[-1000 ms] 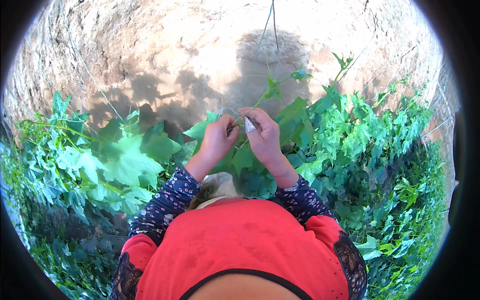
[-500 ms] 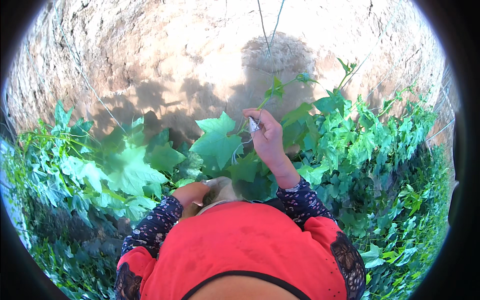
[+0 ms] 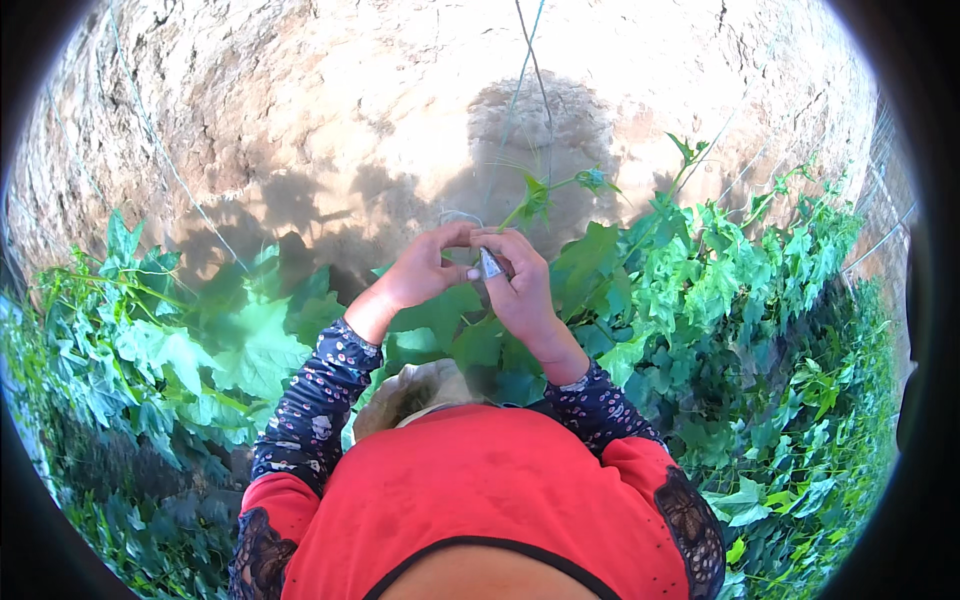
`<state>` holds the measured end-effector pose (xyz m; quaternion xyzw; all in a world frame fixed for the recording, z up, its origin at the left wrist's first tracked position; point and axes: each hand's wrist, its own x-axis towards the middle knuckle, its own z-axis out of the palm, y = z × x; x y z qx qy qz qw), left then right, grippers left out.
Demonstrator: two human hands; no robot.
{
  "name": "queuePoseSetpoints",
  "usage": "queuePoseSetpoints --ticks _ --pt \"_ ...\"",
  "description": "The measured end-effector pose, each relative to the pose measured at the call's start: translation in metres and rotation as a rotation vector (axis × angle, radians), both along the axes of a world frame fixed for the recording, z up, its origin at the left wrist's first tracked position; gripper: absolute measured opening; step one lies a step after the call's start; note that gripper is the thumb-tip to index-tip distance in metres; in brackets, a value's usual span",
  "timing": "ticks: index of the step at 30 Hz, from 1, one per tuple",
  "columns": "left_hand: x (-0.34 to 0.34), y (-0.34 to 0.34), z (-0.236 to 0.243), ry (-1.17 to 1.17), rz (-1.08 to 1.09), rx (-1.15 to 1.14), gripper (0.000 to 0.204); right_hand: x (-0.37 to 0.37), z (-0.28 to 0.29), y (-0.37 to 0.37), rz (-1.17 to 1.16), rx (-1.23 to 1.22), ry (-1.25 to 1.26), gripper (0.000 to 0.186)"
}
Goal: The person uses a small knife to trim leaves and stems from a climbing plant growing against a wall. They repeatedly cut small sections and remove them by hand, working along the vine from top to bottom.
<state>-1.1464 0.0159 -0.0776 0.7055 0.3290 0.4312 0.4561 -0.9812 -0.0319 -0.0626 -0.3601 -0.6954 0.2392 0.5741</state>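
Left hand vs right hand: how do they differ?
- The right hand has a small silvery pointed piece at its thumb; none shows on the left hand.
- The left hand's fingers point rightward; the right hand's, up and leftward.
- The right hand is nearer the shoot tip than the left hand.

Shared: both bare, below dark patterned sleeves.

With the left hand and right hand together at centre, the vine shoot lies between one and two o'clock, crossing strings near twelve, leafy vines at eight and three, and a pouch at seven.
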Motion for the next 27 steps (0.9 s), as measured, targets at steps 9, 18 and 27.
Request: queuePoseSetpoints --ticks 9,18,27 --pt "0.015 -0.018 -0.002 -0.104 0.300 0.108 0.019 0.016 0.021 -0.010 -0.123 0.002 -0.032 0.022" --pt "-0.029 -0.100 0.071 -0.296 0.217 0.846 0.035 0.020 0.011 0.003 -0.240 0.107 -0.163 0.024" --pt "0.012 -0.131 0.104 -0.163 -0.299 0.726 0.014 0.014 0.013 0.002 -0.249 0.165 -0.243 0.027"
